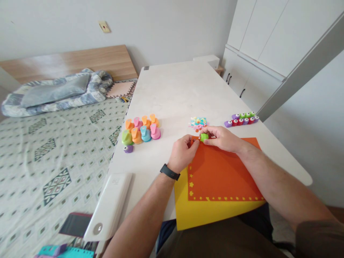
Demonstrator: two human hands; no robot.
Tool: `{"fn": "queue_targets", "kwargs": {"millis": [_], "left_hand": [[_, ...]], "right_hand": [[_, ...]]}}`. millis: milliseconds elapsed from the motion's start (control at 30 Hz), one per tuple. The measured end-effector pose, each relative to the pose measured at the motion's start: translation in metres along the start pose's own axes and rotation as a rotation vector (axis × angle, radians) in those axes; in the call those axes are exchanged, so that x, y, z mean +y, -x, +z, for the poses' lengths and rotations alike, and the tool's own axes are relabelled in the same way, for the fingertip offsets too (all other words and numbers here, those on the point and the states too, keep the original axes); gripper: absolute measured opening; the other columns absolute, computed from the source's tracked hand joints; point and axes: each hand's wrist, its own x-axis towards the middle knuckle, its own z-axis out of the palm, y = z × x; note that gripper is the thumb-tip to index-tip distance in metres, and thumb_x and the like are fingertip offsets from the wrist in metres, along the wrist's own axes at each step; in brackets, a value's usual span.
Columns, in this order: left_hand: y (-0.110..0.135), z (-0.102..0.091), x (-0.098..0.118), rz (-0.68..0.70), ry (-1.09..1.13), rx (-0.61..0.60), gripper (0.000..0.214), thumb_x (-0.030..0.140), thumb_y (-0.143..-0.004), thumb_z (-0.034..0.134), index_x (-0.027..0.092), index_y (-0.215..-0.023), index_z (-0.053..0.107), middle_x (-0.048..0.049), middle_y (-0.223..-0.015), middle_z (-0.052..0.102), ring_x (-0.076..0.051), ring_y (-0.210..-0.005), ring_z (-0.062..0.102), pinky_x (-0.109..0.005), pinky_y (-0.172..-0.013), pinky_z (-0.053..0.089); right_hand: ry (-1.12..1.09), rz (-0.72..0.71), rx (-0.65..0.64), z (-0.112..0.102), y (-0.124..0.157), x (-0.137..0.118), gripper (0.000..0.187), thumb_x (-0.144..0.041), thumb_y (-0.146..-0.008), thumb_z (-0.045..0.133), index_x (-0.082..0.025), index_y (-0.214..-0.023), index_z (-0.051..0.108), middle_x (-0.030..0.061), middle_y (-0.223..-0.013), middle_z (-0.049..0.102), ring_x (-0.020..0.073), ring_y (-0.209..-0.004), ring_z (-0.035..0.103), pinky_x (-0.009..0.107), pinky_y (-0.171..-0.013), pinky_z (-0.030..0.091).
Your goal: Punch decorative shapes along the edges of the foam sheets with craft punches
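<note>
My right hand grips a small green craft punch at the far edge of an orange sheet. Just left of it, my left hand pinches the sheet's far left corner between thumb and fingers. Small star and flower shapes are cut along the sheet's left and near edges, with yellow showing through. Beneath it lies a yellow sheet, which sticks out at the left and near sides. Beyond my hands is a pile of colourful paper cutouts.
Several larger punches stand at the left, with a purple punch before them. Small punches line up at the right. A long white device lies on the white table's left edge, beside a bed.
</note>
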Motion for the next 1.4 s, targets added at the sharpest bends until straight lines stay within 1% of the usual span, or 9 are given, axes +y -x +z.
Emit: {"fn": "queue_targets", "kwargs": {"millis": [167, 333, 467, 567, 700, 900, 1133, 1400], "left_hand": [[0.0006, -0.0007, 0.003, -0.002, -0.016, -0.008, 0.028, 0.043, -0.091, 0.059, 0.017, -0.086, 0.068, 0.0, -0.068, 0.062, -0.011, -0.059, 0.048, -0.024, -0.054, 0.032], [0.001, -0.0012, 0.0054, -0.025, 0.019, -0.025, 0.036, 0.052, -0.091, 0.06, 0.017, -0.092, 0.07, -0.0014, -0.074, 0.066, -0.012, -0.062, 0.052, -0.024, -0.056, 0.036], [0.0014, -0.0019, 0.0065, -0.036, -0.007, -0.039, 0.044, 0.059, -0.082, 0.069, 0.017, -0.097, 0.07, -0.0016, -0.077, 0.067, -0.013, -0.065, 0.054, -0.024, -0.057, 0.038], [0.0011, -0.0014, 0.0063, -0.04, -0.012, -0.048, 0.046, 0.057, -0.077, 0.075, 0.018, -0.101, 0.07, -0.0012, -0.08, 0.067, -0.013, -0.068, 0.055, -0.024, -0.06, 0.04], [-0.0003, -0.0006, 0.006, -0.048, 0.013, -0.066, 0.045, 0.055, -0.077, 0.076, 0.02, -0.105, 0.072, -0.0011, -0.083, 0.068, -0.013, -0.07, 0.056, -0.024, -0.063, 0.042], [-0.0014, 0.0005, 0.0062, -0.061, 0.029, -0.089, 0.043, 0.055, -0.077, 0.075, 0.02, -0.102, 0.075, -0.0009, -0.08, 0.068, -0.014, -0.07, 0.056, -0.025, -0.063, 0.042], [-0.0007, 0.0011, 0.0042, -0.06, 0.005, -0.073, 0.04, 0.053, -0.076, 0.075, 0.019, -0.097, 0.076, 0.0, -0.075, 0.065, -0.013, -0.066, 0.052, -0.024, -0.06, 0.039], [-0.0021, 0.0013, 0.0034, -0.037, -0.035, -0.062, 0.036, 0.051, -0.078, 0.074, 0.018, -0.093, 0.075, 0.0007, -0.073, 0.064, -0.012, -0.064, 0.049, -0.024, -0.059, 0.037]], "right_hand": [[-0.005, 0.025, -0.001, -0.0003, -0.0006, 0.0002, 0.031, -0.027, -0.082, 0.072, -0.019, -0.112, 0.07, 0.003, -0.095, 0.07, 0.0192, -0.086, 0.062, 0.033, -0.083, 0.049], [0.01, 0.011, -0.001, -0.0001, -0.0003, -0.0003, 0.03, -0.028, -0.082, 0.072, -0.019, -0.111, 0.07, 0.0031, -0.095, 0.07, 0.0194, -0.086, 0.062, 0.033, -0.083, 0.049], [0.008, -0.005, -0.003, 0.0011, 0.0001, -0.0022, 0.028, -0.027, -0.083, 0.07, -0.018, -0.109, 0.069, 0.0028, -0.092, 0.068, 0.0188, -0.085, 0.062, 0.032, -0.08, 0.049], [0.014, -0.011, -0.014, 0.0015, 0.0001, -0.0027, 0.025, -0.023, -0.083, 0.068, -0.018, -0.108, 0.069, 0.0028, -0.092, 0.068, 0.0181, -0.084, 0.062, 0.031, -0.079, 0.048], [0.029, -0.016, -0.021, 0.0013, -0.0003, -0.0019, 0.025, -0.022, -0.083, 0.067, -0.018, -0.107, 0.069, 0.003, -0.093, 0.069, 0.0177, -0.084, 0.062, 0.031, -0.08, 0.048], [0.015, -0.012, -0.028, 0.0008, -0.0001, -0.0023, 0.027, -0.022, -0.082, 0.067, -0.018, -0.109, 0.069, 0.0022, -0.092, 0.069, 0.0174, -0.083, 0.062, 0.031, -0.078, 0.048], [0.006, 0.005, -0.035, 0.0027, 0.0005, -0.0037, 0.024, -0.023, -0.081, 0.068, -0.019, -0.105, 0.069, 0.0013, -0.089, 0.069, 0.0167, -0.08, 0.061, 0.03, -0.076, 0.047], [0.022, 0.025, -0.028, 0.005, -0.002, -0.0004, 0.022, -0.022, -0.079, 0.068, -0.019, -0.101, 0.069, -0.0004, -0.083, 0.065, 0.0147, -0.074, 0.057, 0.028, -0.07, 0.044]]}}
